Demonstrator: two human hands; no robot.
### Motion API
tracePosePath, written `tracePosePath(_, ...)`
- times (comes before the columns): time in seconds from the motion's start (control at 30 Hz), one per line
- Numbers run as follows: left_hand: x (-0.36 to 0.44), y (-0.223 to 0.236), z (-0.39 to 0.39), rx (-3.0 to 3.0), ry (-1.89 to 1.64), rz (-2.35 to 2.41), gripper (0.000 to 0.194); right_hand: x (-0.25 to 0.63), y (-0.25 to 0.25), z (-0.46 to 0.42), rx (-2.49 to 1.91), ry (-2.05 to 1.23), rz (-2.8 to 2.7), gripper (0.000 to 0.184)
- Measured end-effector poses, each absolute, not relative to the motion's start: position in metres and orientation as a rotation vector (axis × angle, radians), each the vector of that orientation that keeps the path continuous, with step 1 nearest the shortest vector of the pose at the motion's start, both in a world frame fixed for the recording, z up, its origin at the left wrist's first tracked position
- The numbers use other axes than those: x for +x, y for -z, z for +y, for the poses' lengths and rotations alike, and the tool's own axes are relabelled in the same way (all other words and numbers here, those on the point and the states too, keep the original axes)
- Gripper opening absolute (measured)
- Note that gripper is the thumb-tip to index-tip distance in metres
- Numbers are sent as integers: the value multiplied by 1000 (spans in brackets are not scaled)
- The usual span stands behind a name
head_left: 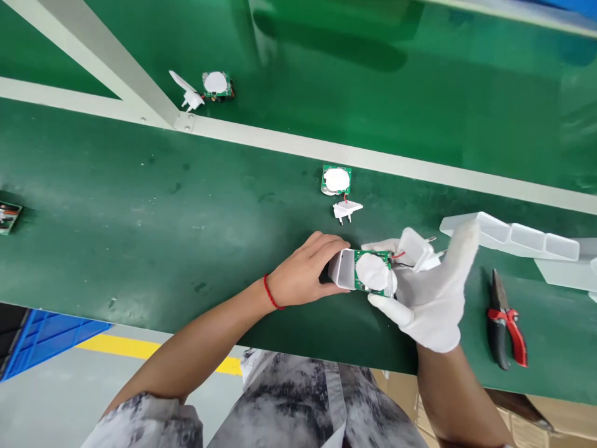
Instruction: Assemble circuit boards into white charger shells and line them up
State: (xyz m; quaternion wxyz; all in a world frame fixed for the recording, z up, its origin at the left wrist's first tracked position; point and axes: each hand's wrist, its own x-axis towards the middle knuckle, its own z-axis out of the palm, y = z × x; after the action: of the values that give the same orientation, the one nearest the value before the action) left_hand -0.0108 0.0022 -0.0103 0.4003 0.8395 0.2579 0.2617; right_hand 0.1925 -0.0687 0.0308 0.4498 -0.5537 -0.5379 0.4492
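Observation:
My bare left hand point(305, 267) grips a white plastic housing point(344, 270), its open end turned to the right. At that opening lies a green circuit board point(359, 280) with a round white piece on top; whether its edge is inside the housing I cannot tell. My right hand point(431, 298), in a white glove, holds the board between thumb and fingers, with one finger stretched away. Red and black wires lead from the board to a white plug piece point(415, 249) with metal pins, which rests against the gloved palm.
Another board point(336, 180) with a wired plug point(347, 209) lies beyond my hands; a similar board point(217, 84) sits past the metal frame bar point(298, 146). Several white housings point(527, 239) and red-black pliers point(504, 323) are at right. A partly visible board point(8, 218) lies far left.

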Motion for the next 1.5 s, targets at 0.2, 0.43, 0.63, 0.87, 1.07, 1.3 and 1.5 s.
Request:
tracePosePath(0.2, -8, 11, 1, 2128, -692, 688, 43, 186, -27, -69, -1253, -1014, -1491, 114)
tracePosePath(0.43, -6, 13, -1, 2135, -712, 710, 44, 188, -19, -74, -1388, -914, -1582, 105)
tracePosePath(0.63, -7, 14, -2, 2117, -701, 713, 46, 186, -22, -72, -1345, -966, -1535, 105)
tracePosePath(0.87, -8, 16, -2, 2131, -719, 697, 47, 185, -22, -71, -1333, -968, -1532, 105)
tracePosePath(1.07, -7, 18, -2, 2125, -759, 687, 52, 187, -22, -75, -1474, -991, -1532, 95)
tracePosePath(1.3, -6, 17, -1, 2122, -781, 682, 51, 189, -20, -82, -1609, -957, -1554, 100)
tracePosePath(1.5, -7, 17, 0, 2120, -799, 678, 50, 188, -26, -77, -1651, -887, -1617, 96)
